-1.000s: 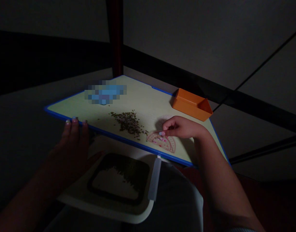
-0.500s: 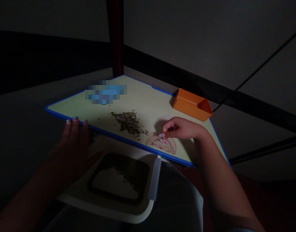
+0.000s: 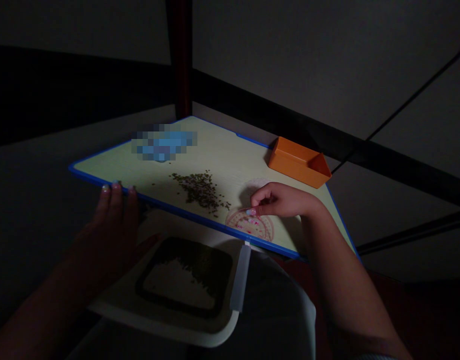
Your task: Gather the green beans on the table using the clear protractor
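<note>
My left hand (image 3: 113, 225) rests with outstretched fingertips on the near blue rim of a pale board (image 3: 222, 150), its thumb apart below. On the board's right half, my right hand (image 3: 278, 199) is bent into a pinch. Its thumb and fingertips are over the upper part of a clear protractor (image 3: 260, 230) with pink markings, which lies flat at the near edge. Anything between those fingertips is hidden. Left of the protractor spreads a loose pile of small dark seeds or grains (image 3: 202, 190).
An orange open box (image 3: 299, 167) stands at the board's far right edge. At the far left lies a blurred-out blue item (image 3: 164, 146). Below the near edge is a white-rimmed container (image 3: 200, 332) with green grains in it. Dark walls surround the board.
The protractor has shifted very slightly to the left, and my right fingertips have dipped a little over it. My left hand, the grain pile and the orange box stay put.
</note>
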Motion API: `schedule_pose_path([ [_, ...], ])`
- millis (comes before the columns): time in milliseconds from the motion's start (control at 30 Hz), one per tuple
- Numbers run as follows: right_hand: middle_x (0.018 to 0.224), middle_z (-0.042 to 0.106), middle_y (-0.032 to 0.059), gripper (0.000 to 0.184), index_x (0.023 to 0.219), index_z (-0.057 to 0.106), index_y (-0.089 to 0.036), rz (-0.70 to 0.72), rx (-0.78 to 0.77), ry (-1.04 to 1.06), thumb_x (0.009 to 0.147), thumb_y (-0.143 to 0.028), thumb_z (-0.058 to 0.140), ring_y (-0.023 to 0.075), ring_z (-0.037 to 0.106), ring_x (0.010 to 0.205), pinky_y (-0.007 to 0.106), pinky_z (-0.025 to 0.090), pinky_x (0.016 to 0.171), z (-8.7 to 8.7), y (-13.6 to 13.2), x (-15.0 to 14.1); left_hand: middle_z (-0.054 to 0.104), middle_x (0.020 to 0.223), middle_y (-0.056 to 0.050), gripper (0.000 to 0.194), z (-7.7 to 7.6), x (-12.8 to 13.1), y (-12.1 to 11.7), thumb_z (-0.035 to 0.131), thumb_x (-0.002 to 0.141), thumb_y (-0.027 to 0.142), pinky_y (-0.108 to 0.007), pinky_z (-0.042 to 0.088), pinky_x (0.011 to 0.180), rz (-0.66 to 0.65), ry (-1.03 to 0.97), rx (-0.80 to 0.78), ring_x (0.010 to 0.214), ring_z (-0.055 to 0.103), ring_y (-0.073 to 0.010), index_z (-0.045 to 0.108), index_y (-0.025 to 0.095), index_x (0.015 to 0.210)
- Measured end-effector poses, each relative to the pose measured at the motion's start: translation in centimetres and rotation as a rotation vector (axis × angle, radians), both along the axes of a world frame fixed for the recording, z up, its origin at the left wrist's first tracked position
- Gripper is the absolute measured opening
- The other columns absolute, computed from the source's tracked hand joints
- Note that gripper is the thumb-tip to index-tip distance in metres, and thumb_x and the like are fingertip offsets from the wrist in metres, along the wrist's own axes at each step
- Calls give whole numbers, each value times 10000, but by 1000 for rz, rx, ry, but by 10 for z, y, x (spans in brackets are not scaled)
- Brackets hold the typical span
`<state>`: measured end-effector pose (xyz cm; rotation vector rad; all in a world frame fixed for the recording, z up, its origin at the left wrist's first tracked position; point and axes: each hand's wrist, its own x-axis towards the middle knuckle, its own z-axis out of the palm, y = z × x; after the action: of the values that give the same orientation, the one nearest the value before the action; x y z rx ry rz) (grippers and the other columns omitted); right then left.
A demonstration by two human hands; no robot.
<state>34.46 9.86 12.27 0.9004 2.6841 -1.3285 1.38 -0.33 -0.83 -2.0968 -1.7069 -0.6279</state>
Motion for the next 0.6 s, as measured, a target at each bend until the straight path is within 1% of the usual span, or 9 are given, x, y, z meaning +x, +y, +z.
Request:
schedule_pose_path([
  [100, 600, 433, -52, 258, 693, 561, -128, -4, 0, -3, 809, -359, 568, 68, 353, 576, 225, 287, 582, 0, 0, 0, -35, 1524, -261, 941, -1, -1, 1, 337, 746, 637, -608, 196, 1112, 4, -21, -15, 1404, 7, -420, 3, 35, 1387],
  [233, 592, 419, -54, 260, 683, 558, -133, -3, 17, -6, 818, -355, 555, 69, 338, 566, 223, 286, 575, 0, -1, -1, -46, 1526, -250, 936, -2, -2, 0, 349, 747, 632, -597, 199, 1119, 0, -4, 12, 1410, 10, -408, 4, 46, 1390],
  [367, 579, 402, -56, 251, 665, 552, -135, -17, 99, -32, 829, -323, 535, 67, 318, 553, 228, 266, 568, -1, -1, -4, -55, 1522, -258, 927, -2, -1, -1, 329, 756, 628, -599, 192, 1122, 5, -2, 5, 1407, 0, -412, -1, 34, 1387],
  [467, 562, 387, -59, 256, 642, 540, -139, -39, 174, -67, 827, -315, 529, 67, 303, 542, 234, 238, 560, -2, 0, -6, -54, 1523, -255, 916, -1, 0, -1, 350, 762, 604, -602, 186, 1124, 3, -4, -14, 1405, -5, -412, -4, 36, 1387],
  [600, 563, 398, -55, 248, 630, 526, -145, -65, 233, -96, 816, -308, 527, 71, 314, 549, 241, 220, 557, -2, 0, -7, -109, 1525, -222, 912, -2, -1, 1, 334, 763, 613, -599, 180, 1131, -36, 1, 41, 1404, -11, -411, -18, 51, 1389],
])
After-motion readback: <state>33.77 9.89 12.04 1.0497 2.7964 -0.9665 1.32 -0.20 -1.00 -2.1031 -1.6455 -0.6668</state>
